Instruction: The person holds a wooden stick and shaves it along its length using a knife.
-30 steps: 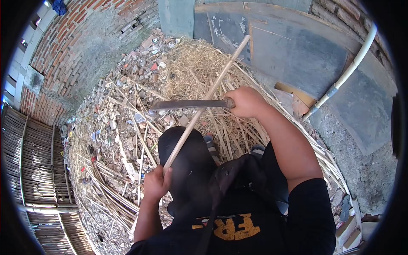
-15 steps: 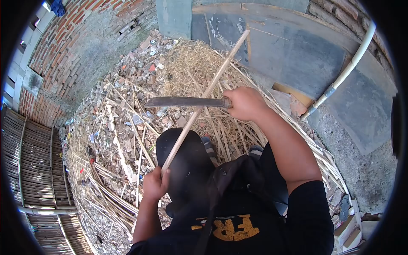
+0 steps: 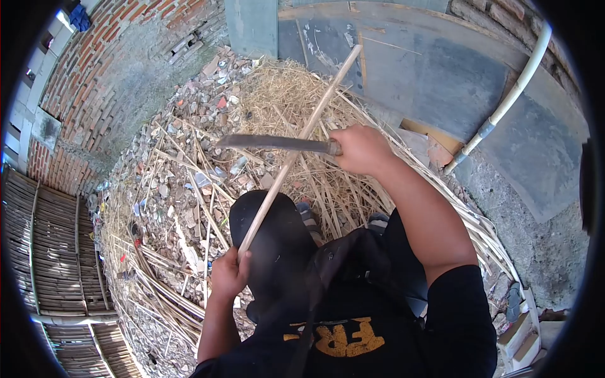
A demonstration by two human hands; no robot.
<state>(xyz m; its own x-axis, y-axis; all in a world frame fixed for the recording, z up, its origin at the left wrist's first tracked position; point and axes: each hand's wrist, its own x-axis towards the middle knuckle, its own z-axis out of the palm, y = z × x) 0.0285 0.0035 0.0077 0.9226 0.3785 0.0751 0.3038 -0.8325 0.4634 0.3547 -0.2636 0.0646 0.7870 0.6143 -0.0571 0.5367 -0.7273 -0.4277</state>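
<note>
My left hand (image 3: pixel 230 273) is wrapped round the lower end of a long, pale bamboo strip (image 3: pixel 322 104), which slants up and away to the right. My right hand (image 3: pixel 360 149) grips the short handle of a machete (image 3: pixel 274 143). The dark blade lies across the strip near its middle, tip pointing left, and seems to touch it. Which face of the strip the edge meets, I cannot tell. Below the strip is my knee in black cloth (image 3: pixel 268 217), with parts of my feet showing beside it.
Straw and shavings (image 3: pixel 283 94) cover rubble ground (image 3: pixel 170 189), with loose bamboo strips (image 3: pixel 167 293) on the left. A brick wall (image 3: pixel 107 82), grey panels (image 3: pixel 435 82) and a pale pipe (image 3: pixel 510 104) stand round about. A bamboo slat screen (image 3: pixel 53 246) is at far left.
The machete's tip has tilted up slightly, while the blade stays across the strip. Both hands keep their grip, and the whole view has shifted a little.
</note>
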